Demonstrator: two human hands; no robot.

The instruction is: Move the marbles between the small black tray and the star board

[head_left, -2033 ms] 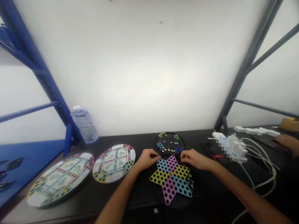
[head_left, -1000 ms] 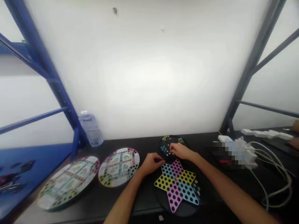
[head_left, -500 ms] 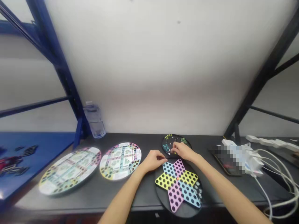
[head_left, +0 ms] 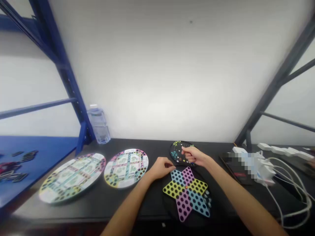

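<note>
Round black board [head_left: 179, 158] lies beneath and just left of the right grip [head_left: 194, 155], partly covered by it. The fingers there are curled, the forefinger toward the board's middle; at this blur, one cannot fairly tell whether the tips meet or pinch anything. Small coloured pieces [head_left: 174, 153] sit on the board to that grip's left. The left grip [head_left: 161, 168], loosely curled, is touching or just beside a tip of the star-shaped board [head_left: 186, 195]; whether it has hold of anything cannot be told. That star-shaped board lies nearer the body than both grips. The step in hand seems to be fingertip work over the black board; the next move appears to call for a light touch that spares neighbouring pieces. Left of the left grip, a patterned disc [head_left: 126, 168] rests on the desk [head_left: 147, 206]; right of the right grip are white cables [head_left: 306, 208].
</note>
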